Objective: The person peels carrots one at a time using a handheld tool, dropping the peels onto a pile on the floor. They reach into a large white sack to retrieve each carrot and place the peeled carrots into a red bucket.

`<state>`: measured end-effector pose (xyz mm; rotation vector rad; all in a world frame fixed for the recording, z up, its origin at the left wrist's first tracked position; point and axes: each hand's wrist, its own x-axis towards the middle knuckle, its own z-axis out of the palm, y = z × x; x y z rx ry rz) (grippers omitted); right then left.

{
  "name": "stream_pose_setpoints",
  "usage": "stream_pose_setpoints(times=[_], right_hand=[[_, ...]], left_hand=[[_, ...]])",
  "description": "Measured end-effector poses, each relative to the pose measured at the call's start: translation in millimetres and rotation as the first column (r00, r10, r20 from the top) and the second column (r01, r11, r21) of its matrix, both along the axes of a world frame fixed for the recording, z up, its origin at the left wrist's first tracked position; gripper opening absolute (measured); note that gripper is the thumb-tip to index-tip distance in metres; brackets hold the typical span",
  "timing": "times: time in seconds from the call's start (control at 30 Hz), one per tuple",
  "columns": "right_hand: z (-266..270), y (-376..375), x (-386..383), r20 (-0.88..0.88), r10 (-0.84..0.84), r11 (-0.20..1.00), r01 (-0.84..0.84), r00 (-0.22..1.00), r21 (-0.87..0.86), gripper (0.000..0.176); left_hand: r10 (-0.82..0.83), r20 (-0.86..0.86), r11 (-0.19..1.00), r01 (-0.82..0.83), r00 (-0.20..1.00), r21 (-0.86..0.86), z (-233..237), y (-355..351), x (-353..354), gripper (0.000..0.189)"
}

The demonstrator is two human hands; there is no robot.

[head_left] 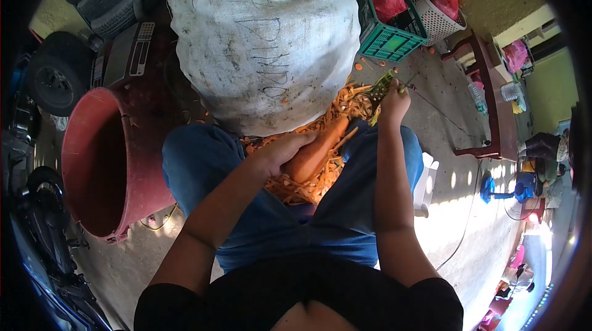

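My left hand [283,153] is wrapped round a large carrot [313,156], which slants up and to the right between my knees. Its surface is smooth and bright orange. Off to the right and higher up, my right hand [395,104] is closed on a yellow-green peeler [378,91] that has small holes in it. The tool is apart from the carrot. Below both hands lies a heap of orange peelings [316,187], spreading between my legs and up to the base of a big white sack [265,53].
Orange pieces show in the sack's mouth. A red barrel [117,164] lies on its side at left. Beyond the sack stand a green crate [390,38] and a white basket [436,13] with red bags. A wooden bench [501,103] is at right, near a cable on the floor.
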<state>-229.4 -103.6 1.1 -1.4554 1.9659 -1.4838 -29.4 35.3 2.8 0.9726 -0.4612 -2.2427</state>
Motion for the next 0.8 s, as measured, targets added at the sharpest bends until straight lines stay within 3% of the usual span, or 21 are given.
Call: stream_pose_setpoints(times=[0.1, 0.17, 0.2, 0.23, 0.33, 0.37, 0.43, 0.47, 0.5, 0.53, 0.6, 0.63, 0.67, 0.7, 0.73, 0.8], right_hand=[[12.5, 22.0, 18.4, 0.357, 0.203, 0.979, -0.199, 0.912, -0.047, 0.022], [28.8, 51.8, 49.7, 0.460, 0.306, 0.922, -0.379, 0.833, 0.073, 0.022], [26.7, 63.2, 62.5, 0.409, 0.412, 0.887, -0.461, 0.814, 0.025, 0.024], [25.4, 71.4, 71.1, 0.345, 0.514, 0.836, -0.549, 0.785, 0.003, 0.024], [27.8, 88.2, 90.4, -0.013, 0.580, 0.814, -0.579, 0.814, 0.053, 0.019], [27.0, 87.5, 90.5, -0.012, 0.586, 0.810, -0.585, 0.810, 0.053, 0.019], [22.5, 82.1, 88.0, -0.070, 0.516, 0.854, -0.507, 0.854, 0.116, 0.017], [9.8, 72.5, 81.3, -0.085, 0.480, 0.877, -0.481, 0.873, 0.010, 0.017], [-0.5, 58.2, 70.7, -0.096, 0.439, 0.889, -0.447, 0.893, -0.097, 0.018], [14.4, 45.0, 60.7, -0.063, 0.314, 0.949, -0.314, 0.947, -0.002, 0.019], [-1.7, 4.7, 20.0, -0.214, 0.007, 0.997, -0.023, 0.977, -0.073, 0.020], [-1.1, 0.5, 7.2, -0.214, -0.001, 0.997, -0.015, 0.977, -0.074, 0.020], [-0.7, -3.4, -2.4, 0.082, 0.041, 0.999, -0.041, 0.996, -0.009, 0.020], [4.3, -3.4, -4.4, 0.371, 0.065, 0.995, -0.088, 0.926, 0.045, 0.020], [5.5, -0.4, -1.3, 0.366, 0.064, 0.995, -0.087, 0.928, 0.045, 0.020], [9.1, 13.7, 17.3, 0.643, 0.174, 0.984, -0.161, 0.746, -0.080, 0.018]], left_hand=[[0.067, -0.090, 0.993, -0.057, 0.994, 0.105, 13.9, -10.2, 5.3, 0.033], [0.148, -0.155, 0.985, -0.132, 0.977, 0.108, -5.0, -18.0, 3.2, 0.034], [0.219, -0.215, 0.974, -0.198, 0.952, 0.115, -11.3, -19.6, 0.8, 0.035], [0.331, -0.133, 0.941, -0.316, 0.934, 0.124, 0.1, -19.8, -5.0, 0.030], [0.369, -0.162, 0.925, -0.345, 0.915, 0.157, -12.1, -15.9, -5.1, 0.028], [0.362, -0.109, 0.924, -0.341, 0.926, 0.174, -13.6, -14.3, -6.7, 0.029], [0.329, -0.027, 0.936, -0.322, 0.944, 0.140, -11.0, -15.1, -9.0, 0.029], [0.284, 0.058, 0.951, -0.288, 0.957, 0.109, -9.5, -15.4, -7.2, 0.029], [0.136, 0.065, 0.987, -0.141, 0.989, 0.079, -2.8, -15.2, -3.4, 0.031], [0.138, 0.065, 0.987, -0.143, 0.988, 0.079, 4.4, -11.8, -0.5, 0.031], [-0.143, 0.106, 0.987, 0.149, 0.984, -0.060, 13.9, -1.2, -0.4, 0.033], [-0.035, 0.153, 0.999, 0.037, 0.988, -0.005, 9.4, 1.7, -5.3, 0.035], [-0.042, 0.154, 0.999, 0.044, 0.987, -0.009, 7.7, -1.4, -4.0, 0.035], [0.027, 0.009, 1.000, -0.027, 1.000, 0.005, 6.5, -5.7, -1.4, 0.034], [0.101, -0.137, 0.995, -0.097, 0.985, 0.032, 4.2, -9.3, 0.4, 0.034], [0.178, -0.178, 0.982, -0.165, 0.968, 0.087, -7.6, -18.9, 3.8, 0.034]])
